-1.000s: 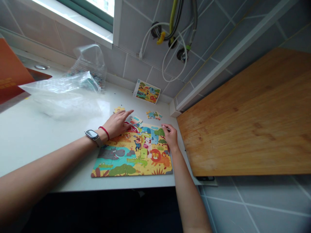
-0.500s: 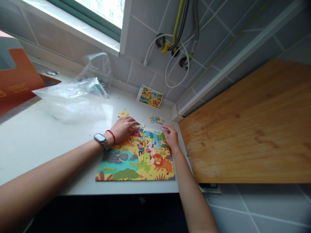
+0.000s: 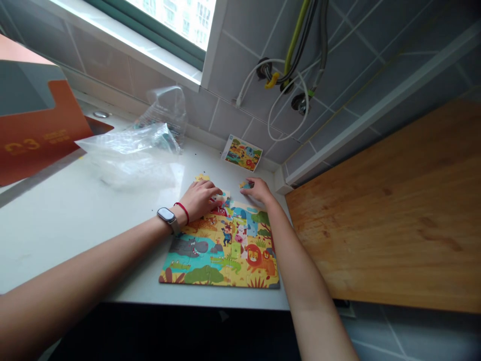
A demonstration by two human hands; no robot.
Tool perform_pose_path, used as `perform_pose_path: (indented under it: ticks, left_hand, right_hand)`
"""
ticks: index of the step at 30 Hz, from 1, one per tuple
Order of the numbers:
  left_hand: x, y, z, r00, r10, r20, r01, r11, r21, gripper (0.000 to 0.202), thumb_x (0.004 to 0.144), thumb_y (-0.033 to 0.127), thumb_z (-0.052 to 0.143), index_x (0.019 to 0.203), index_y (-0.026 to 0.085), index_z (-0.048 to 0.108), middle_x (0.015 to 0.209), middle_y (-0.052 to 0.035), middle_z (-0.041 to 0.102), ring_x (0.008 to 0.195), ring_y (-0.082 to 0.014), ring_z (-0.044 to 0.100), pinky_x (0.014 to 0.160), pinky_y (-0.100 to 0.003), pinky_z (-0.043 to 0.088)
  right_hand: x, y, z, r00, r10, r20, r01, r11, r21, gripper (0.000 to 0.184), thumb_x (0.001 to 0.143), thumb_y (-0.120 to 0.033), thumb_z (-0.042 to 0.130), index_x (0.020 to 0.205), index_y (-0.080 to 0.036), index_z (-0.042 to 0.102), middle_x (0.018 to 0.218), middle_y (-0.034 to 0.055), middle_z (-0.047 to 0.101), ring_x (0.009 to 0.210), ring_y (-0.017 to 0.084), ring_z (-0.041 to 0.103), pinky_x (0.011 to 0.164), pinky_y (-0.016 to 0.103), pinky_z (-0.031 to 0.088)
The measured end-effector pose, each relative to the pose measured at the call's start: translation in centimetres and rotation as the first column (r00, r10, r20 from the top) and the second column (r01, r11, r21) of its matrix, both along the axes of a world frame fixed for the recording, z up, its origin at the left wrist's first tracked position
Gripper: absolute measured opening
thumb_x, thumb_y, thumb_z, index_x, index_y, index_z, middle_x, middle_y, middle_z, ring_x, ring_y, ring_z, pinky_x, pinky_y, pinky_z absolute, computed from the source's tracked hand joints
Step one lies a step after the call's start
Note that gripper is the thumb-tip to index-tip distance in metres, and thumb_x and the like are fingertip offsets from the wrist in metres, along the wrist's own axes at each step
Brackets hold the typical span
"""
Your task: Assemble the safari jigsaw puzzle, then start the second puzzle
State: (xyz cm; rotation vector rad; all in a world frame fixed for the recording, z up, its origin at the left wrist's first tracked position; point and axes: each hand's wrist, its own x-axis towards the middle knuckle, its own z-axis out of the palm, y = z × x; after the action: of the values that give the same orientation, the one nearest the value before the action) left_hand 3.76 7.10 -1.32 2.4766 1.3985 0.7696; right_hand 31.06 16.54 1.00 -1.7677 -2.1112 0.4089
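Jigsaw puzzle on counter: lower rows joined | top edge looks unfinished, yellow piece loose | your left hand at top edge, right hand at blue-yellow piece; cannot tell whether fingers grip

Looks like a domestic kitchen or utility corner: grey wall tiles, yellow hose and grey hose running to wall fittings, white surface below a window.
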Motion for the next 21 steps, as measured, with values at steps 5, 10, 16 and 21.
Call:
perform_pose_path:
  ticks: [5,10,16,21]
  left_hand:
    - [-0.2,0.0,0.1,0.99,0.138,0.003,-0.138,0.99,0.012,0.029,0.1,0.045,0.058,0.11,0.025,0.076,0.11,-0.0101,0.072,0.105,-0.0287,0.062,0.093,-0.044,0.048]
    - [-0.3,-0.1,0.2,0.986,0.169,-0.007,-0.169,0.986,-0.001,0.03,0.101,0.046,0.056,0.109,0.024,0.076,0.109,-0.0101,0.072,0.106,-0.029,0.062,0.09,-0.043,0.05]
    - [-0.2,0.0,0.0,0.989,0.15,-0.001,-0.15,0.989,0.003,0.03,0.101,0.044,0.054,0.108,0.024,0.076,0.113,-0.0104,0.072,0.106,-0.029,0.062,0.092,-0.044,0.05]
    - [-0.3,0.0,-0.1,0.99,0.141,-0.003,-0.141,0.99,0.004,0.029,0.101,0.043,0.054,0.108,0.025,0.076,0.113,-0.0097,0.073,0.106,-0.0277,0.062,0.093,-0.043,0.05]
  right_hand:
    - [-0.4,-0.6,0.3,0.992,0.123,-0.019,-0.121,0.988,0.091,0.067,0.066,-0.023,0.084,0.132,-0.022,0.073,0.121,0.0098,0.069,0.109,0.025,0.069,0.105,0.037,0.052]
    - [0.0,-1.2,-0.6,0.991,0.131,-0.032,-0.126,0.983,0.134,0.066,0.07,-0.026,0.082,0.135,-0.025,0.071,0.124,0.0098,0.067,0.11,0.026,0.067,0.105,0.04,0.052]
    - [1.3,-0.3,-1.2,0.999,0.029,-0.043,-0.026,0.998,0.063,0.062,0.063,-0.036,0.091,0.122,-0.024,0.077,0.109,0.0083,0.075,0.101,0.028,0.069,0.1,0.045,0.052]
    - [1.1,0.1,-0.8,0.997,0.064,-0.046,-0.062,0.997,0.04,0.048,0.061,-0.031,0.09,0.107,-0.025,0.081,0.091,0.0014,0.076,0.087,0.022,0.068,0.09,0.037,0.053]
